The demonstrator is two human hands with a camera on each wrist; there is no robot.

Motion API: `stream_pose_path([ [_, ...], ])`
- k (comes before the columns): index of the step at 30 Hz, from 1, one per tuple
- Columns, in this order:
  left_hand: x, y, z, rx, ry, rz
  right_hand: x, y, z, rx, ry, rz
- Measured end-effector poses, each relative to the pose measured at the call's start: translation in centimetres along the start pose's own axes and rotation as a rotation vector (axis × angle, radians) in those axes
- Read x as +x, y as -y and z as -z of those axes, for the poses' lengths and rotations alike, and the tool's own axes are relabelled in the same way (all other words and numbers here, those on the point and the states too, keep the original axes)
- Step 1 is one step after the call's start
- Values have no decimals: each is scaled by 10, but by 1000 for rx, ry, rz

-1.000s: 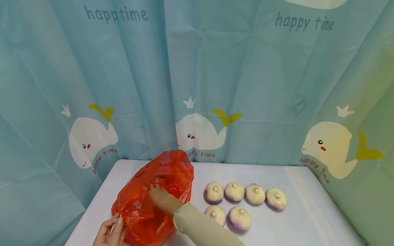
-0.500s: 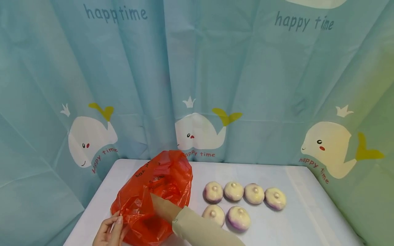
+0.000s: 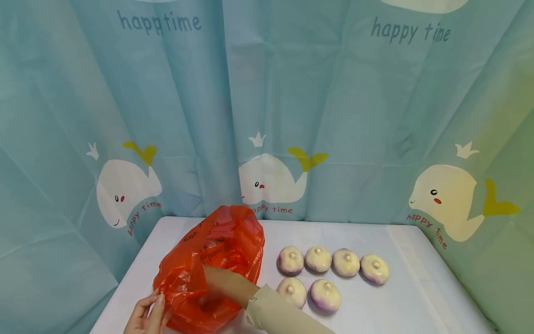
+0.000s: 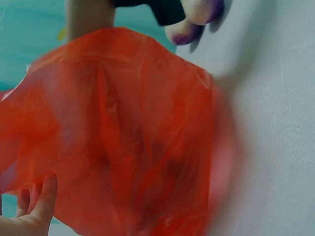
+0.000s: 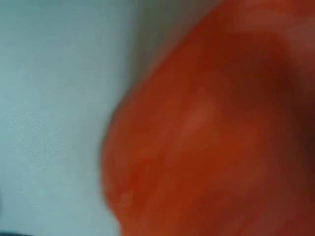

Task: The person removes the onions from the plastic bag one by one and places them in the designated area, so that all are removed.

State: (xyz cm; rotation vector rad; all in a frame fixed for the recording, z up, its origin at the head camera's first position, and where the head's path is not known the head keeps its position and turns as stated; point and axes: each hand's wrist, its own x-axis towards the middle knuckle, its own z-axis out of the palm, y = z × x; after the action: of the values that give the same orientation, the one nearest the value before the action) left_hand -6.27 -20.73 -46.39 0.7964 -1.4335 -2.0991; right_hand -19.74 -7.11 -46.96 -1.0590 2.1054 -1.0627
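Observation:
A red plastic bag (image 3: 183, 273) with dark lettering lies on the left of the table in the head view, its mouth spread wide. My left hand (image 3: 146, 313) pinches the near left edge of the bag between thumb and fingers; the left wrist view also shows these fingers (image 4: 44, 201) at the film. My right wrist (image 3: 233, 285) reaches in through the bag's mouth. The right hand's fingers are hidden by the red film, so whether they hold anything does not show. Red film fills much of the blurred right wrist view.
Several white and purple turnips (image 3: 325, 295) sit in two rows to the right of the bag, partly behind the right sleeve (image 3: 288, 313). The white table (image 3: 417, 287) is backed by a blue curtain (image 3: 354, 116) with whale prints.
My right hand, visible at the bag's opening a second ago, has sunk deeper into the bag and its fingers have gone from sight. The left hand keeps its pinch on the edge.

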Motion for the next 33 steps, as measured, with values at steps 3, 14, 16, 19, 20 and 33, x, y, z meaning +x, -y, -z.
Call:
stream_pose_path([
  [3,0,1,1,26,-5,5,9,-2,5,-427,12,-30],
  [14,1,8,0,-37,-20,15,-16,-13,21,-414,-197,-39],
  [16,1,11,0,-49,-19,10,-20,-13,22,-367,-262,0],
  [19,2,14,1,-32,-18,6,-27,-12,26,-304,-350,84],
  [20,2,15,1,-27,-19,7,-29,-11,27,-292,-371,115],
  [33,4,17,-3,23,-56,29,-64,1,27,-293,-674,338],
])
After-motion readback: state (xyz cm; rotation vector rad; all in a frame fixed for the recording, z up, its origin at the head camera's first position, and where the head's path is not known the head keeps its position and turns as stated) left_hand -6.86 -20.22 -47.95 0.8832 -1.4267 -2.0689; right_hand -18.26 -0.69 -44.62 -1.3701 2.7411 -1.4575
